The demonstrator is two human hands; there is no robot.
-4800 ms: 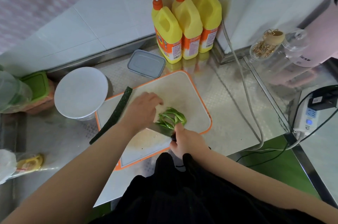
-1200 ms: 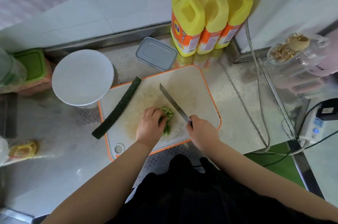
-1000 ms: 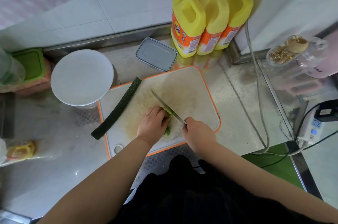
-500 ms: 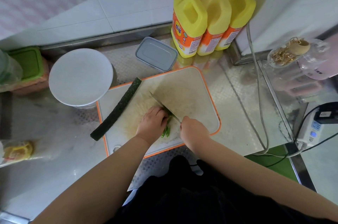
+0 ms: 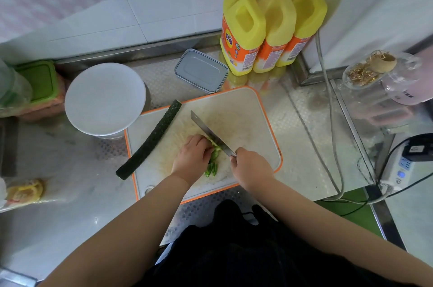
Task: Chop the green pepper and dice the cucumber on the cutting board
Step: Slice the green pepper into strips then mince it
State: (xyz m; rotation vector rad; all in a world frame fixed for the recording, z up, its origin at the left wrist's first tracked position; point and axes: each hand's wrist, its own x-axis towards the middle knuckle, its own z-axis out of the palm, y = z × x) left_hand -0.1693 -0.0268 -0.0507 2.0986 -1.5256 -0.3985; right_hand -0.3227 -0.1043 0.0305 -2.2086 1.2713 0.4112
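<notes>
At the bottom of the frame we see a dark garment and two bare forearms reaching up toward centre. The work surface is an embossed metal counter (image 5: 302, 136), backed by white wall tiles (image 5: 164, 12) across the upper frame.

At centre lies the cutting board (image 5: 246, 122), white with an orange rim. Our left hand (image 5: 191, 158) rests knuckles-up on the board, fingers curled down over the green pepper (image 5: 212, 165), pinning it; sliced green strips show just right of the hand. Our right hand (image 5: 251, 168) grips the handle of the knife (image 5: 210, 134), whose blade angles toward the upper left and sits against the pepper beside the left fingertips.

The cucumber (image 5: 150, 141), whole and dark green, lies diagonally across the board's left edge, its lower end overhanging onto the counter.

Further back, at centre left, stands a white round lid (image 5: 104, 99); a grey lidded container (image 5: 201, 71) sits above the board. Three yellow pump bottles (image 5: 269, 26) stand at upper centre against the wall.
</notes>
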